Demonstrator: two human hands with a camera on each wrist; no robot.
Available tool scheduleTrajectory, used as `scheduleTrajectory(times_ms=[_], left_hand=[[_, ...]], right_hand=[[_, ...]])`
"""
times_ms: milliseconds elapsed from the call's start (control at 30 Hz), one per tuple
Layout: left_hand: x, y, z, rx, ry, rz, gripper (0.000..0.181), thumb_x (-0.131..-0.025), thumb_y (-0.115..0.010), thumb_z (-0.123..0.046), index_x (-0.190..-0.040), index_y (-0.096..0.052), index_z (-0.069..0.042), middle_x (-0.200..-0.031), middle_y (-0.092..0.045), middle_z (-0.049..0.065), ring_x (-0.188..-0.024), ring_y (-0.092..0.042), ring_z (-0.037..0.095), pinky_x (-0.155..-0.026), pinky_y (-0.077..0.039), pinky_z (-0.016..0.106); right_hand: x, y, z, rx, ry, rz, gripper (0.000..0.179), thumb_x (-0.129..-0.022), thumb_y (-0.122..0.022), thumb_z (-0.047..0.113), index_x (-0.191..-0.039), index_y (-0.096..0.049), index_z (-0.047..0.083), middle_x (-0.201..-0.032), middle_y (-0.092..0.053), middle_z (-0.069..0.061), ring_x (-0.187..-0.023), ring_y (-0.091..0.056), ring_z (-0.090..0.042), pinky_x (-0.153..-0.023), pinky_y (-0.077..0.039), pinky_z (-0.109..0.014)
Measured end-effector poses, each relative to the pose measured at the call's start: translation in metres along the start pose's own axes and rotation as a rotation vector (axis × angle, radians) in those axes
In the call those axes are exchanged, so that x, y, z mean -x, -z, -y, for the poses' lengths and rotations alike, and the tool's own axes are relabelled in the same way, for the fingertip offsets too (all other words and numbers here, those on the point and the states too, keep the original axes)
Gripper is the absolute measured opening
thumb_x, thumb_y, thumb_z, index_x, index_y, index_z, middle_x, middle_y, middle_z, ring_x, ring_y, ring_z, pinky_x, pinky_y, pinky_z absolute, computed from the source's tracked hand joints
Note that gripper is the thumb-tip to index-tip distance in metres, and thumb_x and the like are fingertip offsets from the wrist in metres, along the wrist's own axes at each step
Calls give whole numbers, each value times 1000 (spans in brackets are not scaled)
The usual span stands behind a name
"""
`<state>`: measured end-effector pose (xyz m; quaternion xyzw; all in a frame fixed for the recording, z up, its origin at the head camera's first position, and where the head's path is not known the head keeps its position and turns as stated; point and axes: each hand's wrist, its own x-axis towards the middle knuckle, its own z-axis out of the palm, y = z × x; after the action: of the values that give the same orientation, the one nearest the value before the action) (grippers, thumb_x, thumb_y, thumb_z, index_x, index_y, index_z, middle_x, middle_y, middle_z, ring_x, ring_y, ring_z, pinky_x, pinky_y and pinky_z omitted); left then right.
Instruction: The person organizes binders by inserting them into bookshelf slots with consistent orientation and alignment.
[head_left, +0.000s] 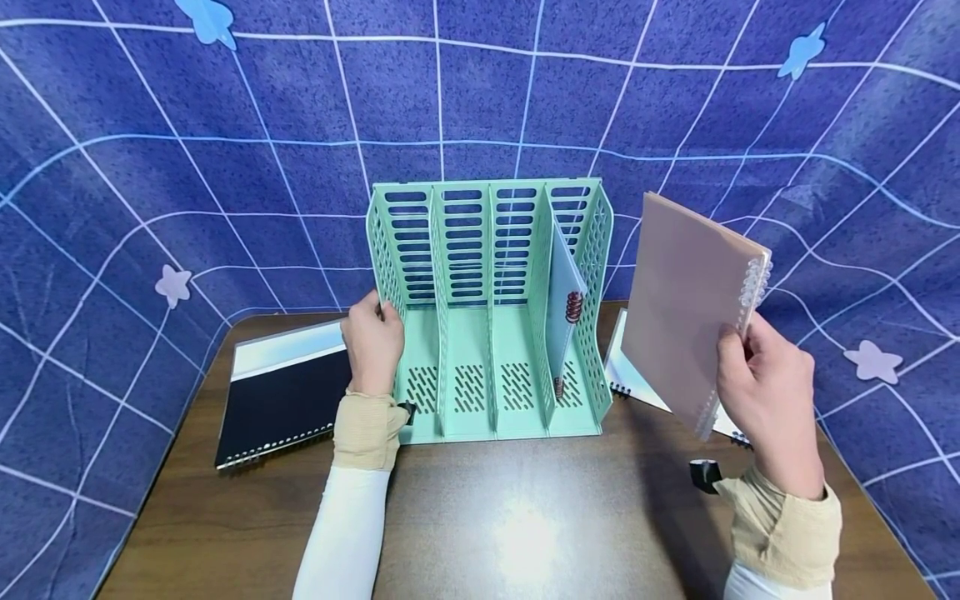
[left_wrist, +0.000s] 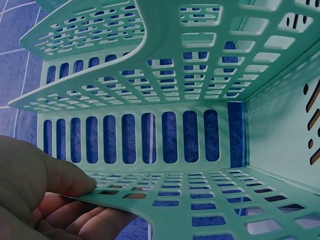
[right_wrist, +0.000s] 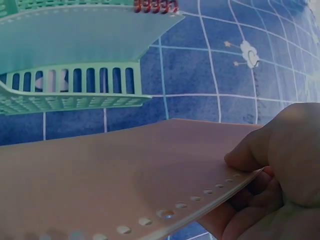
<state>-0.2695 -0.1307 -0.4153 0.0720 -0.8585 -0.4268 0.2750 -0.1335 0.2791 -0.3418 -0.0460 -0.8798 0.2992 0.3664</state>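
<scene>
A mint-green file rack (head_left: 468,333) with several upright slots stands on the wooden table. My left hand (head_left: 372,343) pinches the front edge of its left side wall, thumb inside and fingers outside in the left wrist view (left_wrist: 65,192). To the right of the rack, my right hand (head_left: 772,392) holds up a pinkish-beige spiral notebook (head_left: 686,300) by its bound edge, apart from the rack. In the right wrist view the thumb lies on its cover (right_wrist: 130,175) near the row of holes. Inside the rightmost slot a pale blue notebook (head_left: 562,292) with red coils stands upright.
On the left of the table (head_left: 480,517) lies a black-and-white spiral notebook (head_left: 288,392). Another white notebook (head_left: 633,379) lies right of the rack, partly hidden behind the held one. A blue gridded cloth (head_left: 480,92) with star shapes hangs behind and around the table.
</scene>
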Motion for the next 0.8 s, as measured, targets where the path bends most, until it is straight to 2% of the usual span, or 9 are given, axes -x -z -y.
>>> scheduleTrajectory(times_ms=[200, 300, 433, 600, 800], left_hand=[[1, 0, 0, 3, -7, -6, 26, -103, -52, -8, -78, -59, -6, -57, -48, 8, -50, -43, 28, -51, -33, 38], [1, 0, 0, 6, -12, -8, 27, -103, -52, -8, -76, -57, -7, -56, -47, 8, -49, -42, 28, -50, -33, 38], [0, -1, 1, 4, -8, -6, 26, -103, -52, -9, -78, -60, -7, -60, -53, 9, -52, -46, 29, -52, -35, 38], [-1, -1, 2, -3, 3, -4, 24, -103, -53, -9, -82, -65, -5, -64, -60, 10, -56, -50, 30, -55, -38, 38], [0, -2, 2, 3, 12, -5, 27, -103, -51, -9, -77, -60, -7, -56, -48, 7, -49, -43, 29, -50, -34, 38]], right_hand=[[3, 5, 7, -31, -2, 1, 21, -99, -56, 18, -89, -71, 8, -60, -60, -4, -52, -44, -1, -48, -30, -25], [6, 8, 10, -46, -7, -11, 21, -100, -56, 19, -89, -71, 8, -60, -60, 5, -53, -46, 1, -50, -32, -24], [8, 11, 14, -72, -3, -20, 20, -100, -57, 18, -90, -72, 8, -60, -58, 15, -54, -47, 1, -52, -33, -22], [10, 13, 19, -119, 13, -24, 18, -100, -58, 14, -93, -72, 6, -62, -59, 10, -54, -47, 1, -53, -34, -19], [13, 12, 24, -167, 35, -41, 17, -101, -58, 11, -96, -73, 3, -66, -62, 6, -55, -50, 3, -53, -37, -15]])
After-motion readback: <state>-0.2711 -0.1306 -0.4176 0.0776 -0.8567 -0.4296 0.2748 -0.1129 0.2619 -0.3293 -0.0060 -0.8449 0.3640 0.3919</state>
